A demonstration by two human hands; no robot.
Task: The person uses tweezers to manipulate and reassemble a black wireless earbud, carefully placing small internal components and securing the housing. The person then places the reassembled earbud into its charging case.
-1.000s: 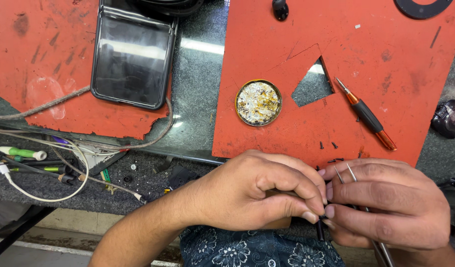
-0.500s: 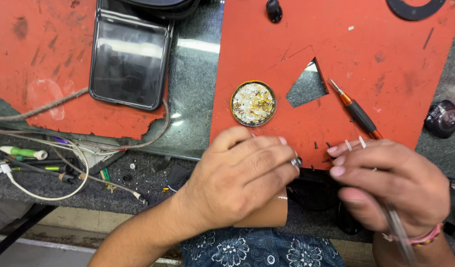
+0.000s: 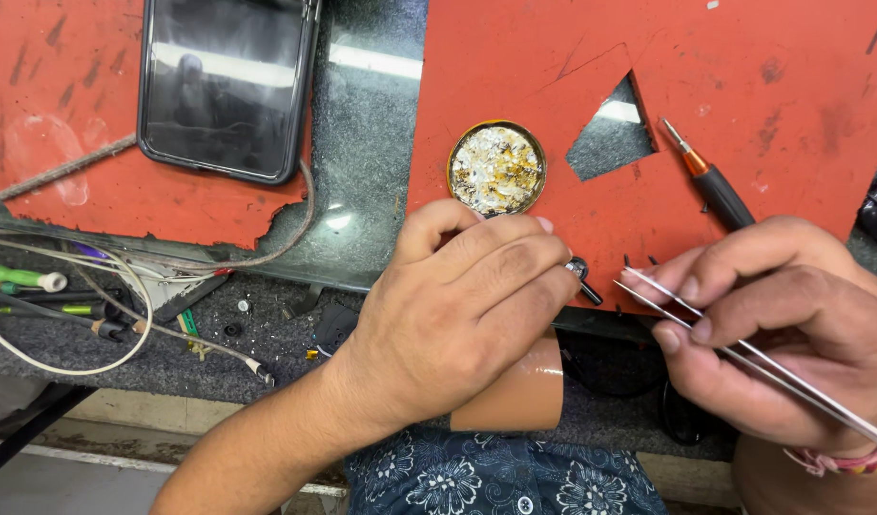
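Steel: thin tweezers [image 3: 743, 358] pinched in right hand [image 3: 791, 334], tips aimed toward 9 o'clock, just short of the part.
Part: small dark metal component [image 3: 579, 275], gripped at fingertips of left hand [image 3: 457, 305], held over the lower edge of the red mat [image 3: 743, 76].
Left grip: narrow, closed round the small component; only its end showing past the fingers.
Right grip: closed on the tweezers; tips slightly apart, nothing between them.
At 12 o'clock of left hand: round brass tin [image 3: 496, 169] of crusted residue.
At 1 o'clock of right hand: orange-collared screwdriver [image 3: 710, 181], lying untouched.
At 10 o'clock: black phone [image 3: 224, 86], face up.
At 9 o'clock: tangled cables [image 3: 95, 305].
Done well, judging by this: part kept still, wrists braced on the bench edge, tips brought in level and closed gently.
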